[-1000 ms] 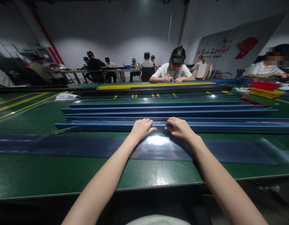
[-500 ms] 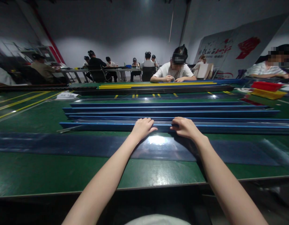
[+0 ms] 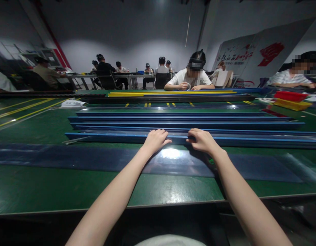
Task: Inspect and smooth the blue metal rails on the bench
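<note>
A long blue channel-shaped strip (image 3: 117,138) lies crosswise in front of me, with a clear film-like piece along its inside. My left hand (image 3: 157,139) is closed over its near wall, fingers inside the channel and thumb on the near side. A short way to the right, my right hand (image 3: 201,139) grips the same strip with curled fingers; its fingertips are partly hidden. Nearer to me, a flat, shiny transparent sheet (image 3: 96,159) lies under my forearms. Beyond the strip, more blue channel strips (image 3: 183,124) lie parallel to it.
The green table (image 3: 71,191) ends at a near edge below my forearms. Yellow strips (image 3: 170,93) and a dark strip (image 3: 158,99) lie farther back. A red tray (image 3: 291,96) and a yellow tray (image 3: 292,104) stand at right. A co-worker (image 3: 191,77) sits opposite.
My hands hold the same place on the blue strip, with hardly any movement. Opposite, the co-worker's hands have shifted slightly around a small ring-like object.
</note>
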